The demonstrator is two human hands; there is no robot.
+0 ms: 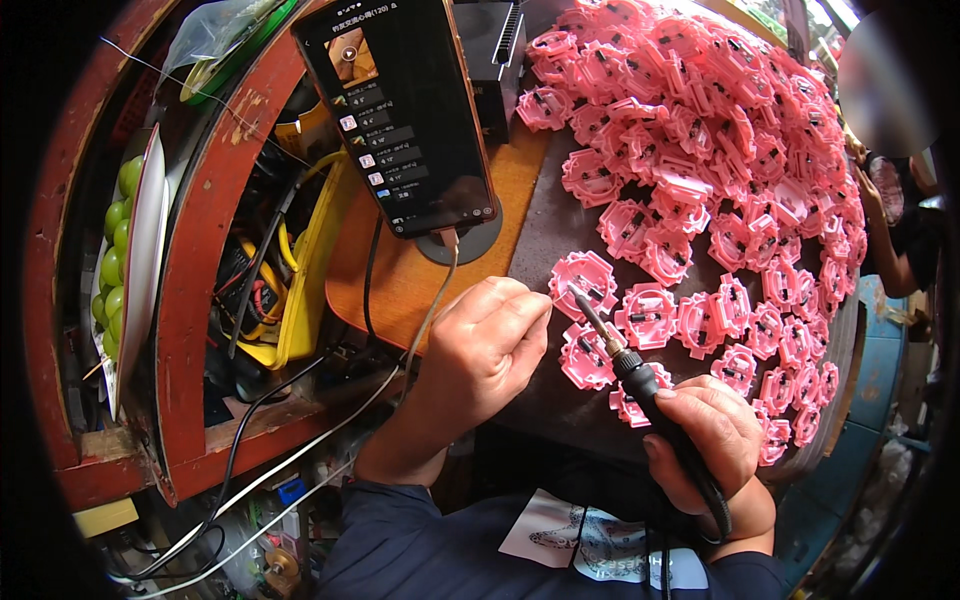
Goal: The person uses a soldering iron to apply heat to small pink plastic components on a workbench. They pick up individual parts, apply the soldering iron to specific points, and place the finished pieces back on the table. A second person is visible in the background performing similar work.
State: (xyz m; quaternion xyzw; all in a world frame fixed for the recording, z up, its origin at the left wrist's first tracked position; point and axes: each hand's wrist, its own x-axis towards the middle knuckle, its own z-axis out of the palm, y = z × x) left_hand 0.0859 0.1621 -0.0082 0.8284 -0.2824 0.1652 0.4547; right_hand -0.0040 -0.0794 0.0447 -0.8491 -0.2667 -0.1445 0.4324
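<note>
My right hand [715,432] grips a black-handled soldering iron [640,378] like a pen, its cord trailing down past my wrist. The iron's metal tip reaches a pink plastic part [597,268] with small dark pieces set in it. Just left of that part, my left hand [485,338] is closed in a pinch at its edge; what the fingertips hold is too small to make out. Close by the iron's shaft lie more of these parts, among them a pink part [646,316] and another pink part [586,358].
A large heap of pink parts [690,110] covers the dark work surface [540,225] toward the back right. A lit phone [425,150] with a cable stands at the back left. Left are a red wooden frame [215,300] and a yellow bin [305,280]. Another person's arm [893,265] shows far right.
</note>
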